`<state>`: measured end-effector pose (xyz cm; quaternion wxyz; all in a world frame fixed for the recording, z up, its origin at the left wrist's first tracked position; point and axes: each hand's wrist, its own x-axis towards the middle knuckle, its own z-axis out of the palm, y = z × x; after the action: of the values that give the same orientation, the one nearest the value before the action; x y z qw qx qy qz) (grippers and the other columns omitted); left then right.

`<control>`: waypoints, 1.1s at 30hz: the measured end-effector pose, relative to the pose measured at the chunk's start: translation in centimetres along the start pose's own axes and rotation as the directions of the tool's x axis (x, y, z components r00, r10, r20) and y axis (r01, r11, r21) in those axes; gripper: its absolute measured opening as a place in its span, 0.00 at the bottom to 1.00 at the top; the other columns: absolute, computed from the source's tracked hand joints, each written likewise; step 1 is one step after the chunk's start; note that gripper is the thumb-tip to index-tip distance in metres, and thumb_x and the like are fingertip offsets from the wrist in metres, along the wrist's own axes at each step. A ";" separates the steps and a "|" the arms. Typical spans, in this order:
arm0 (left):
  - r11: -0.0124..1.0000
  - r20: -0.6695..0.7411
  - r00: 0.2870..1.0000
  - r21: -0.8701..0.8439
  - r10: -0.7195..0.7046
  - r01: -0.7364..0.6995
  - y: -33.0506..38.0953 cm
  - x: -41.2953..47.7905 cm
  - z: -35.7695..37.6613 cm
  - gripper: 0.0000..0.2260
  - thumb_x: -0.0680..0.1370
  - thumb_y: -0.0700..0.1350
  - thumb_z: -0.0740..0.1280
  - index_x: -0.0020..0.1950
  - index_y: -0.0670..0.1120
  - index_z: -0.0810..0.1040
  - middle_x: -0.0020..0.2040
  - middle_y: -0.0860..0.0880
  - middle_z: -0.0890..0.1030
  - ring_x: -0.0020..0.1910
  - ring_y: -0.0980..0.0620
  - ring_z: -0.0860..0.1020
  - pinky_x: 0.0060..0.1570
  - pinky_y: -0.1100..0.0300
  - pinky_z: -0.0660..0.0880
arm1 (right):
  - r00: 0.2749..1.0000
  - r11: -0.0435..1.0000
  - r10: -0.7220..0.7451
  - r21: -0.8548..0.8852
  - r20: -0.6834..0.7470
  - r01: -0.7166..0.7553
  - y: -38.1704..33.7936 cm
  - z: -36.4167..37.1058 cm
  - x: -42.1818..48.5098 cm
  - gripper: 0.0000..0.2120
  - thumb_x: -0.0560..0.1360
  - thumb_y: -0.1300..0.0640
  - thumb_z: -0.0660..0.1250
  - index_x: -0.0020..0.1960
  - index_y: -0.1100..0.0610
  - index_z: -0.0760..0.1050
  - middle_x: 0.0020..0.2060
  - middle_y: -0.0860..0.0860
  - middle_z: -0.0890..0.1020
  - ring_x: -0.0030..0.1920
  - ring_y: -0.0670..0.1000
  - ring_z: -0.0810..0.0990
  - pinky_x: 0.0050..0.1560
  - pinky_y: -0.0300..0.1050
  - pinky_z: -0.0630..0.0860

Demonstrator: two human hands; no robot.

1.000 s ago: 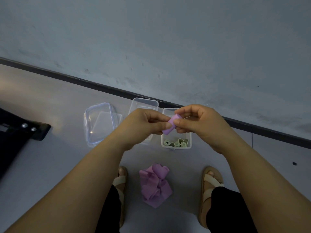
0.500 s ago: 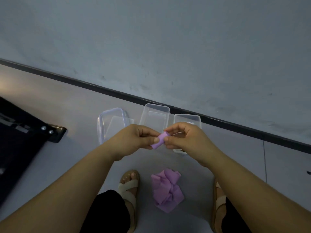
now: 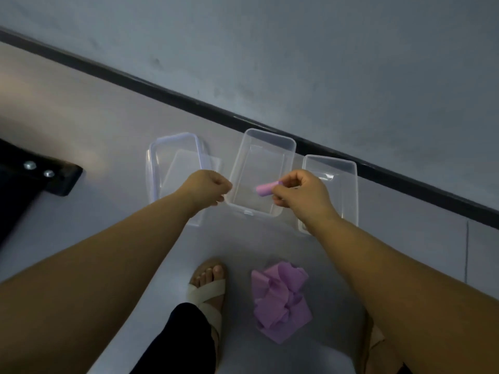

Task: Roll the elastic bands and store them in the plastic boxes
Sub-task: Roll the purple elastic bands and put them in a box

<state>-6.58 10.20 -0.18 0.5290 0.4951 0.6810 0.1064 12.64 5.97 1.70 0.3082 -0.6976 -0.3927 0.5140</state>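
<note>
A rolled purple elastic band is pinched in the fingertips of my right hand, held over the middle clear plastic box. My left hand hovers beside that box's left wall with its fingers curled and nothing in them. A second clear box stands to the right, partly hidden behind my right hand and wrist. A loose heap of purple bands lies on the floor between my feet.
Clear lids lie stacked to the left of the boxes. A black skirting strip runs along the wall just behind them. A black bracket with two bolts sits at the left. My sandalled foot is below the boxes.
My left hand has let go of the purple roll and drawn left. My right hand alone now carries the roll, forward over the middle box. The view has tilted.
</note>
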 end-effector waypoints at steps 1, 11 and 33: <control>0.999 -0.047 0.998 0.007 -0.044 0.045 -1.2 1.2 0.3 0.09 0.77 0.41 0.66 0.54 0.39 0.79 0.51 0.41 0.80 0.44 0.47 0.79 0.47 0.57 0.77 | 1.000 0.999 0.005 -0.036 -0.013 -0.006 1.0 0.3 1.0 0.06 0.70 0.62 0.72 0.44 0.58 0.74 0.39 0.51 0.79 0.43 0.55 0.82 0.51 0.54 0.80; 0.957 -0.240 0.963 -0.286 -0.122 0.050 -7.6 7.7 4.6 0.12 0.76 0.43 0.68 0.58 0.39 0.78 0.45 0.43 0.78 0.34 0.52 0.76 0.42 0.61 0.78 | 0.997 0.955 -0.043 -0.289 0.071 0.062 6.5 5.1 9.1 0.11 0.66 0.57 0.75 0.38 0.56 0.73 0.38 0.51 0.80 0.42 0.53 0.81 0.45 0.46 0.79; 0.863 -0.240 0.951 -0.504 -0.193 0.048 -10.1 9.1 6.4 0.09 0.77 0.41 0.67 0.55 0.40 0.80 0.41 0.45 0.80 0.35 0.53 0.78 0.42 0.61 0.80 | 0.955 0.708 -0.093 -0.656 0.280 0.261 9.6 10.8 14.0 0.05 0.70 0.59 0.72 0.46 0.58 0.79 0.43 0.53 0.81 0.41 0.49 0.75 0.43 0.39 0.70</control>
<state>-6.58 10.01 -15.21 0.5405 0.2799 0.7294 0.3122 6.80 13.54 -15.93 0.0299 -0.6573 -0.6526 0.3757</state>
